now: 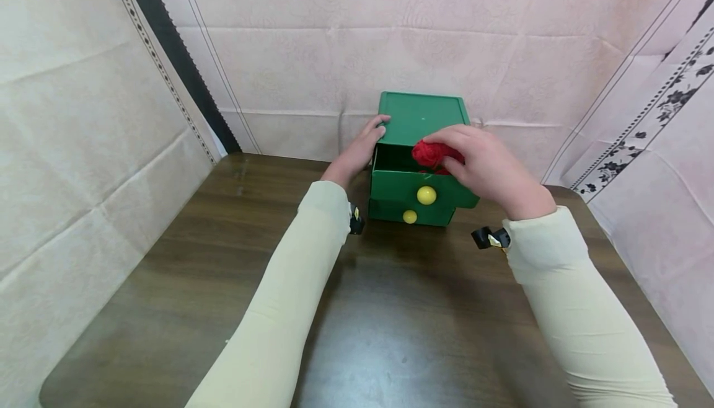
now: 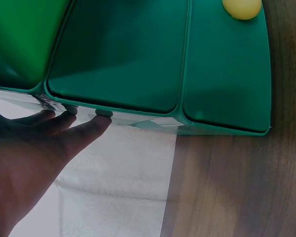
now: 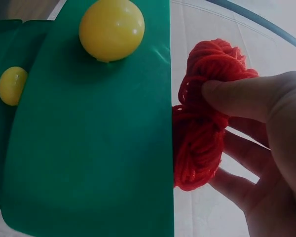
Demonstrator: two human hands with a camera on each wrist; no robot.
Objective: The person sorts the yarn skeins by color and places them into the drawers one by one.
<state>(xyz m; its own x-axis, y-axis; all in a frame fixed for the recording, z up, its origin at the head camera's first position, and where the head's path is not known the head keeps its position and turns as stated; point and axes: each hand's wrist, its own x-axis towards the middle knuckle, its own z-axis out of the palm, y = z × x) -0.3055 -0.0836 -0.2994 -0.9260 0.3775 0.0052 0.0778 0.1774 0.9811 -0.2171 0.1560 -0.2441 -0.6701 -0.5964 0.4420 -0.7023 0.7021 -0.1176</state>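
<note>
A small green chest of drawers (image 1: pixel 421 113) with yellow round knobs stands at the back of the table. Its upper drawer (image 1: pixel 396 183) is pulled out; the lower drawer (image 1: pixel 382 209) sits in place. My right hand (image 1: pixel 480 163) pinches a bundle of red yarn (image 3: pixel 202 113) between thumb and fingers, just above the upper drawer's front edge. In the right wrist view, the front panel hides part of that bundle. My left hand (image 1: pixel 362 147) rests against the chest's left side, its fingertips (image 2: pixel 96 126) touching the wall with fingers fairly straight.
The brown wooden table (image 1: pixel 234 284) stretches out in front of the chest. A pale patterned cloth (image 1: pixel 346 54) hangs close behind the chest, and more cloth covers both sides. Black wrist cameras (image 1: pixel 491 238) are strapped over the cream sleeves.
</note>
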